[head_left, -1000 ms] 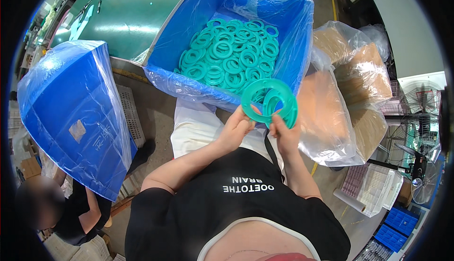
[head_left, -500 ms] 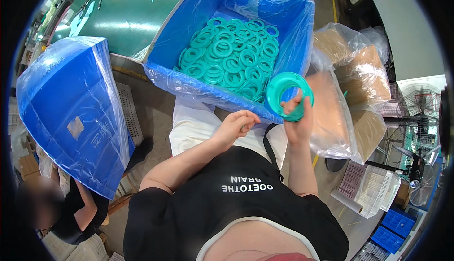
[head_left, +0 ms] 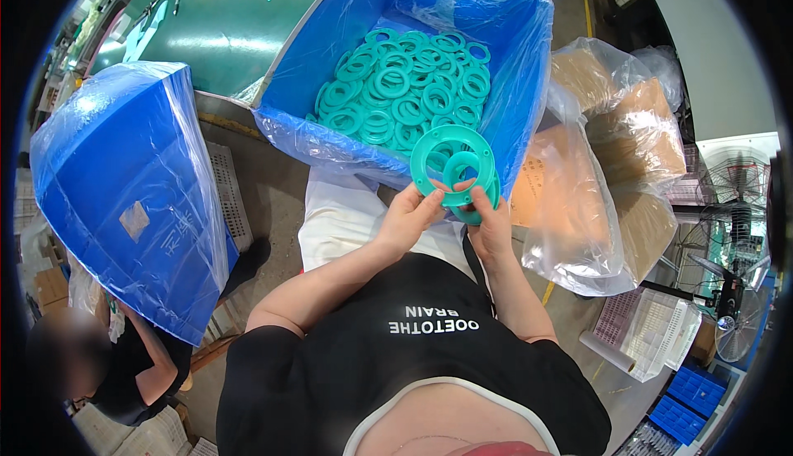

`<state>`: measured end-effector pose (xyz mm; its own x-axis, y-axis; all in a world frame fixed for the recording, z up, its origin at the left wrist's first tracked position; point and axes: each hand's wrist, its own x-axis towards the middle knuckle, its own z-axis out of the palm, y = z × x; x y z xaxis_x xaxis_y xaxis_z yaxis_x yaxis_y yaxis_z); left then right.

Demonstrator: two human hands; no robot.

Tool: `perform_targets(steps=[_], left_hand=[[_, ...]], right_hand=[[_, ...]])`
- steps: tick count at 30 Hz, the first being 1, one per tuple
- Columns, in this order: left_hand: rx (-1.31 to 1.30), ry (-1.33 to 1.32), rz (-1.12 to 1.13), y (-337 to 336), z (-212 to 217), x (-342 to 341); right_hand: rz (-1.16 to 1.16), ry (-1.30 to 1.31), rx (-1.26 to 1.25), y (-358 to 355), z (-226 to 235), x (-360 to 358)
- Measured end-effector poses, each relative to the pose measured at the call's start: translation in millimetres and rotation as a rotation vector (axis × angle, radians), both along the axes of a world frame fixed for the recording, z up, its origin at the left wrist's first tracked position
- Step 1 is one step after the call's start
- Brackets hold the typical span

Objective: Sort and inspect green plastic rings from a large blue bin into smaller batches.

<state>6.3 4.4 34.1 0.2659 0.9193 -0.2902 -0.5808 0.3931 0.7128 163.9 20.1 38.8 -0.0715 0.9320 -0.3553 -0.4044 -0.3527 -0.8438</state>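
Green rings occupy both of the person's hands. The left hand (head_left: 409, 218) pinches the lower edge of a front ring (head_left: 453, 133), thumb on top; the right hand (head_left: 491, 225) is clamped on a second ring (head_left: 465, 216) partly behind it, though whether more lie stacked there is hard to tell. Both appear before the near edge of a blue box (head_left: 318, 43), which holds a heap of similar rings (head_left: 392, 84).

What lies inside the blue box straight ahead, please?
The blue box holds a heap of green rings; its bottom beneath them and the part behind the held rings are covered.
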Motion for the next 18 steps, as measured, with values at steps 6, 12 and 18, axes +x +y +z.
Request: perform_targets(steps=[6,12,18], left_hand=[[0.121,0.010,-0.065,-1.5,-4.5,-2.4],[0.253,0.019,-0.047,-7.0,2.1,-2.0],[0.062,0.048,-0.054,-0.4,2.9,-5.1]], right_hand=[[-0.085,-0.013,0.012,6.8,7.6,0.6],[-0.087,-0.011,0.021,-0.5,-0.1,2.3],[-0.139,-0.274,0.215,-12.2,3.0,-6.4]])
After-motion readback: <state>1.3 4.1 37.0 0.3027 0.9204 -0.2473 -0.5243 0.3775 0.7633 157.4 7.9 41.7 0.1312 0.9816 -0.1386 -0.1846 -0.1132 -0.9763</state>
